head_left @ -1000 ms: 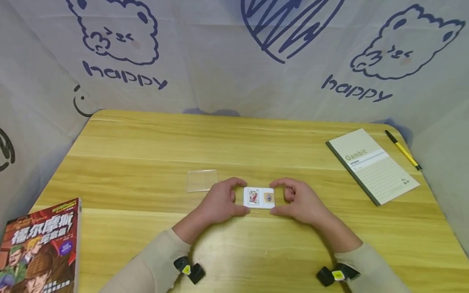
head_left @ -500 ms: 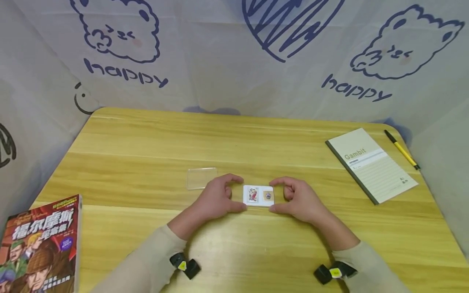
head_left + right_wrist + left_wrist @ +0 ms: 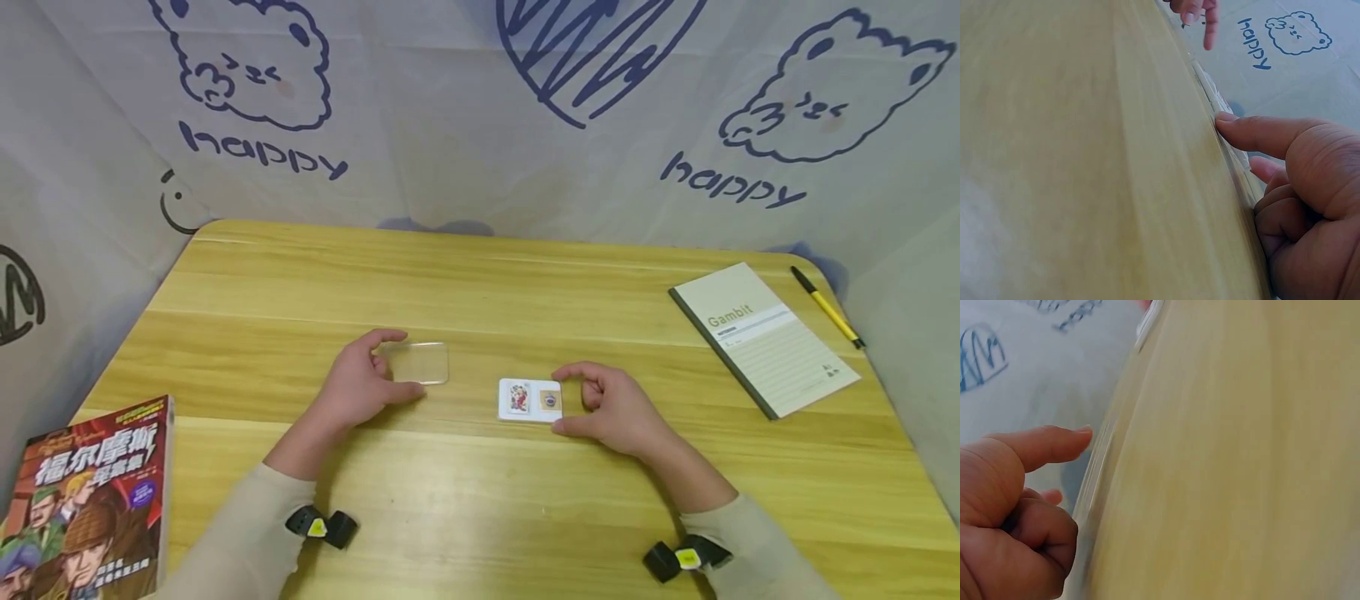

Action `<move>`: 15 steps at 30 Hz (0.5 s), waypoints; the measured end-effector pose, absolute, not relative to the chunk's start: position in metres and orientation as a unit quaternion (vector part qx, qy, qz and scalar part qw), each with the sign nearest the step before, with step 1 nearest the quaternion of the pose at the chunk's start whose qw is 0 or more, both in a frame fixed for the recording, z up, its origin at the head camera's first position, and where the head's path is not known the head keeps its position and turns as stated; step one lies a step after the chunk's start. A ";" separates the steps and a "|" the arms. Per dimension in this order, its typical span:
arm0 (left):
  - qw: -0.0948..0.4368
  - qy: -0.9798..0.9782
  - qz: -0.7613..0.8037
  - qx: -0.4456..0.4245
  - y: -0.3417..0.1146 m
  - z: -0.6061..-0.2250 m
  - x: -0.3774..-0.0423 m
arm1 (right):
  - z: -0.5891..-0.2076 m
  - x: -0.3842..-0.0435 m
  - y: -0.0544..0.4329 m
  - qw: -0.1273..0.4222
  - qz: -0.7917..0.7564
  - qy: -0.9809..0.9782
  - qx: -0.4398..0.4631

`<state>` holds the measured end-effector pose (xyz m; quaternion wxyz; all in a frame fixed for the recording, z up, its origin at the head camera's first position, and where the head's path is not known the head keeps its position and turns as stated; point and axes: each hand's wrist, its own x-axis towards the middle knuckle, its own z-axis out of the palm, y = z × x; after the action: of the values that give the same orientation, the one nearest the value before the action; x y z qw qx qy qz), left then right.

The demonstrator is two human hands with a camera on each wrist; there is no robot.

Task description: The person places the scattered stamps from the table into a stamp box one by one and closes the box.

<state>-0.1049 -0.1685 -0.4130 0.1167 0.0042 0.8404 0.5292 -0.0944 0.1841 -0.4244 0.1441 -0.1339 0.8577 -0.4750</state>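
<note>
A small flat white tray [image 3: 534, 412] lies on the wooden table. It bears a tiny playing card [image 3: 518, 398] at its left and a small tan square with a dark round print [image 3: 550, 401] at its right. My right hand [image 3: 617, 412] holds the tray's right end, thumb at the near corner and index finger at the far one. Left of the tray lies a clear rectangular plastic cover [image 3: 423, 364]. Around its left end my left hand [image 3: 358, 379] spreads thumb and index finger. In the left wrist view the thumb [image 3: 1054, 444] stands just apart from the cover [image 3: 1100, 465].
A comic-style book [image 3: 93, 508] lies at the table's left front. At the right are a Gambit notebook [image 3: 765, 342] and a yellow pen with a black cap [image 3: 827, 307]. A white cloth with drawings [image 3: 450, 125] hangs behind the table [image 3: 480, 283].
My left hand has let go of the tray's left end and moved left to the clear cover. My right hand stays at the tray, which lies in place.
</note>
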 end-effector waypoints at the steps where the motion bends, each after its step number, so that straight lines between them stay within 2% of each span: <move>1: 0.118 0.843 0.525 -0.004 -0.173 -0.413 -0.106 | -0.424 -0.094 0.184 0.144 -0.475 0.858 -0.133; 9: 0.156 0.841 0.518 -0.018 -0.189 -0.414 -0.111 | -0.427 -0.094 0.185 0.143 -0.476 0.857 -0.136; 15: 0.159 0.843 0.514 -0.017 -0.188 -0.415 -0.113 | -0.426 -0.095 0.185 0.145 -0.474 0.858 -0.132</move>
<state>-0.1128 -0.1881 -0.4150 0.1585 -0.0168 0.8430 0.5138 -0.0949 0.1854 -0.4264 0.1447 -0.1321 0.8585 -0.4740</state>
